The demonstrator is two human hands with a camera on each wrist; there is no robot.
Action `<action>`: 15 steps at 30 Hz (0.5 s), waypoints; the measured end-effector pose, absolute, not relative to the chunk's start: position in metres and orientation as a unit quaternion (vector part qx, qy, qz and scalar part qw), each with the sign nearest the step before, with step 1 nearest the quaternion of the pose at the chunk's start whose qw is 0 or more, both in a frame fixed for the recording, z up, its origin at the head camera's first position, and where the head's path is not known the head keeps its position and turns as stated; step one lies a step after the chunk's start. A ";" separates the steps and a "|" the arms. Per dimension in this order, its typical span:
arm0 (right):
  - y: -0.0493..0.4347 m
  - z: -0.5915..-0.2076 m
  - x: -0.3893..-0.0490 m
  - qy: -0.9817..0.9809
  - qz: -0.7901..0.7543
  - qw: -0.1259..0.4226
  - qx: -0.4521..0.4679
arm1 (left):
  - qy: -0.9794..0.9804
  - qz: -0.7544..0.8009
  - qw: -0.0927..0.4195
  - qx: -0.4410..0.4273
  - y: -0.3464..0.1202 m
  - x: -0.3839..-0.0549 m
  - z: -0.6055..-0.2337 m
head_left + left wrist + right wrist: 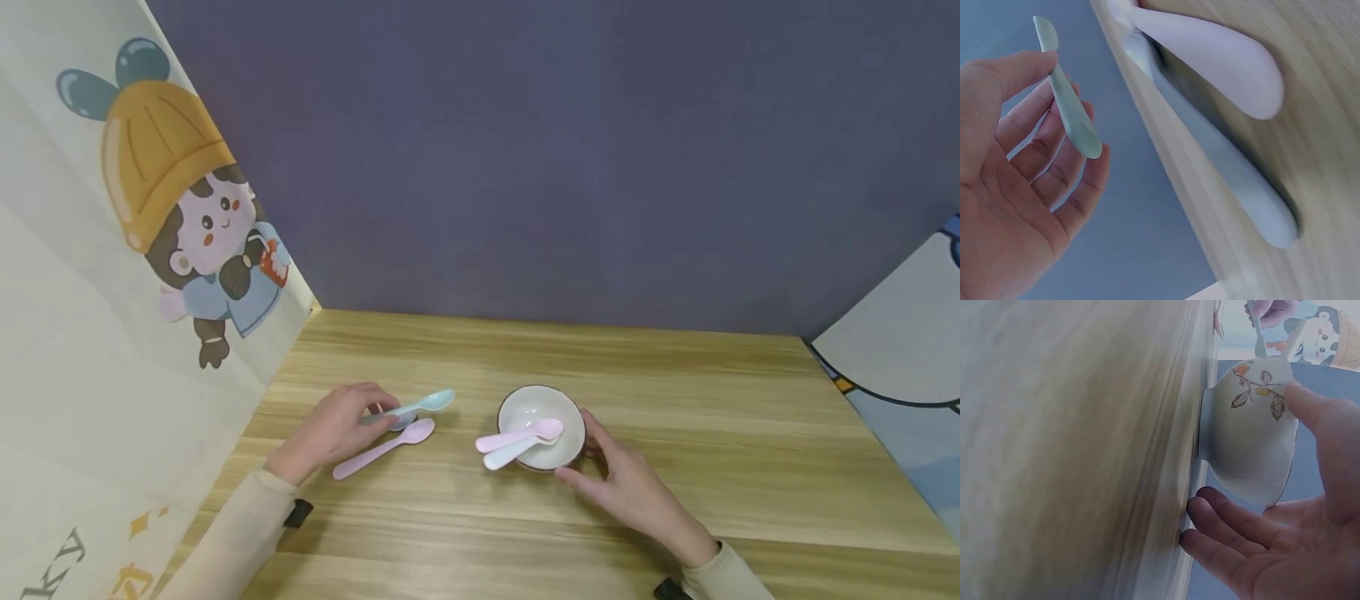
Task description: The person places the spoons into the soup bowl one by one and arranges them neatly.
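My left hand (348, 425) pinches a mint-green spoon (437, 400) between thumb and fingers, above the table. Under it lie a pink spoon (382, 450) and a pale blue spoon (1229, 165), whose bowl peeks out beneath the mint one in the head view. A white bowl (564, 402) with a dark rim and a floral print outside stands upright to the right. In it lean a pink spoon (510, 438) and a white spoon (508, 454), handles over the left rim. My right hand (630, 487) holds the bowl's right side, thumb at the rim.
The wood-grain table (675, 392) ends at a dark blue-grey panel (525, 167) at the back. A pale curtain (75, 317) with a cartoon figure borders it on the left. Another printed cloth (892, 333) hangs along the right edge.
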State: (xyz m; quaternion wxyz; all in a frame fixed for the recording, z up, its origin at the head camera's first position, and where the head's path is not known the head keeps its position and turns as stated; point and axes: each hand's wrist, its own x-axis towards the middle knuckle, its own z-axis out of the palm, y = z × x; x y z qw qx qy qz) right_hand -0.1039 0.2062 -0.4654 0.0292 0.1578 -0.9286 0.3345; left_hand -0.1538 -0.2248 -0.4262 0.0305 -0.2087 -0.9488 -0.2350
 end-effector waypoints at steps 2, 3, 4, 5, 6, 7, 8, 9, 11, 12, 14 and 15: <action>0.206 -0.465 -0.103 -0.929 0.335 0.030 0.157 | -0.948 -0.232 0.035 -0.214 -0.222 -0.153 -0.424; 0.206 -0.465 -0.103 -0.928 0.336 0.030 0.156 | -0.948 -0.231 0.037 -0.217 -0.221 -0.153 -0.423; 0.206 -0.465 -0.103 -0.929 0.336 0.031 0.155 | -0.947 -0.228 0.039 -0.220 -0.220 -0.153 -0.423; 0.207 -0.466 -0.103 -0.928 0.337 0.031 0.155 | -0.947 -0.226 0.041 -0.224 -0.218 -0.153 -0.422; 0.207 -0.465 -0.103 -0.928 0.338 0.031 0.155 | -0.946 -0.225 0.043 -0.228 -0.217 -0.154 -0.422; 0.207 -0.466 -0.104 -0.928 0.338 0.031 0.156 | -0.946 -0.224 0.044 -0.230 -0.215 -0.154 -0.422; 0.207 -0.466 -0.104 -0.928 0.337 0.032 0.156 | -0.945 -0.225 0.045 -0.234 -0.214 -0.155 -0.422; 0.207 -0.466 -0.104 -0.928 0.336 0.032 0.155 | -0.943 -0.227 0.046 -0.238 -0.212 -0.155 -0.422; 0.207 -0.466 -0.104 -0.928 0.336 0.033 0.156 | -0.940 -0.233 0.049 -0.245 -0.209 -0.156 -0.423; 0.207 -0.466 -0.104 -0.928 0.335 0.034 0.157 | -0.938 -0.237 0.051 -0.247 -0.207 -0.157 -0.423; 0.207 -0.466 -0.103 -0.929 0.335 0.032 0.155 | -0.935 -0.241 0.052 -0.254 -0.203 -0.158 -0.423; 0.207 -0.466 -0.103 -0.929 0.335 0.031 0.154 | -0.934 -0.244 0.052 -0.255 -0.202 -0.158 -0.423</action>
